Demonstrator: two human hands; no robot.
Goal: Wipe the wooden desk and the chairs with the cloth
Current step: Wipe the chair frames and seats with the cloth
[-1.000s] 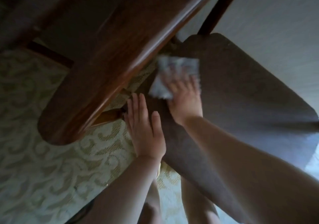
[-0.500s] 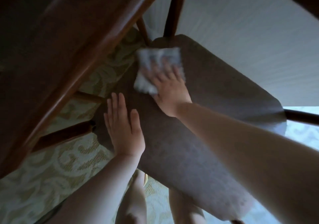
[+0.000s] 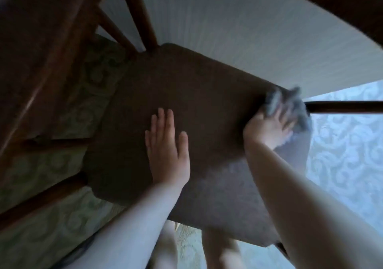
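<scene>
Left hand (image 3: 167, 152) lies flat on the chair seat (image 3: 186, 94), fingers straight and released, probably bracing the chair against the wiping push. Seat's long axis runs from upper left, at the back spindles, to lower right. Right hand (image 3: 269, 127) at the seat's right corner, fingers pressing the blurred cloth (image 3: 298, 113); exact grip cannot be told.
</scene>
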